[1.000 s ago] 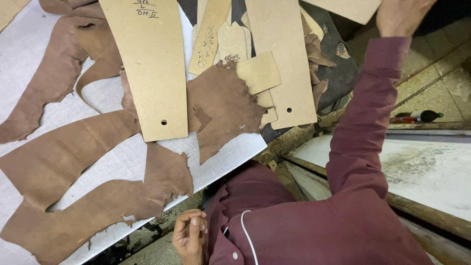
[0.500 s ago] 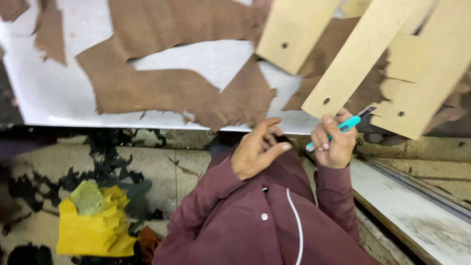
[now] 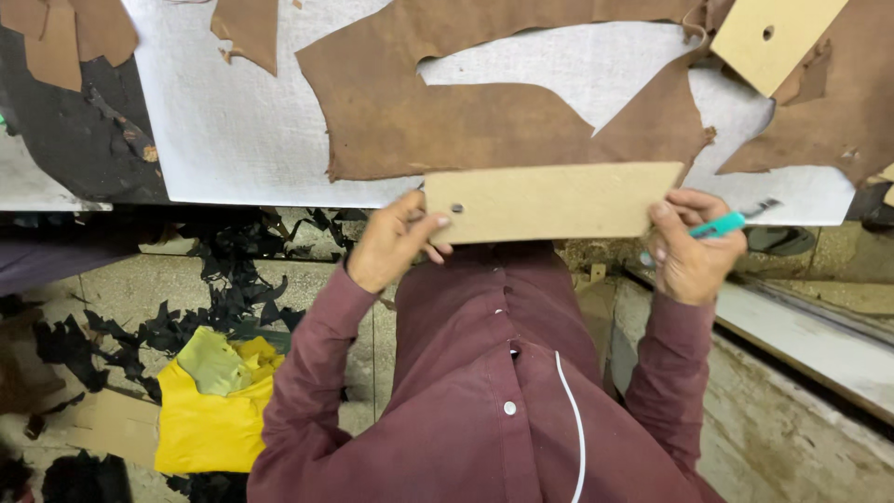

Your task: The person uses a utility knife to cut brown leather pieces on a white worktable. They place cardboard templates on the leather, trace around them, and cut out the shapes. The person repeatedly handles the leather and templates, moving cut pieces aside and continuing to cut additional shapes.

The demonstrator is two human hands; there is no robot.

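Observation:
I hold a long tan cardboard pattern piece (image 3: 549,200) flat in front of me, over the near edge of the white cutting board (image 3: 233,130). My left hand (image 3: 396,242) pinches its left end beside a small punched hole. My right hand (image 3: 694,247) grips the right end and also clasps a teal-handled cutting knife (image 3: 726,224), whose blade points right. A large piece of brown leather (image 3: 466,112) lies on the board just beyond the pattern piece.
Another tan pattern piece with a hole (image 3: 778,37) lies at the top right over more leather. Smaller leather pieces (image 3: 251,33) rest at the top left. On the floor lie black scraps (image 3: 223,279) and a yellow bag (image 3: 205,410).
The view has swung along the table. My two hands, earlier close to my chest with only the knife, now hold a cardboard pattern piece stretched between them.

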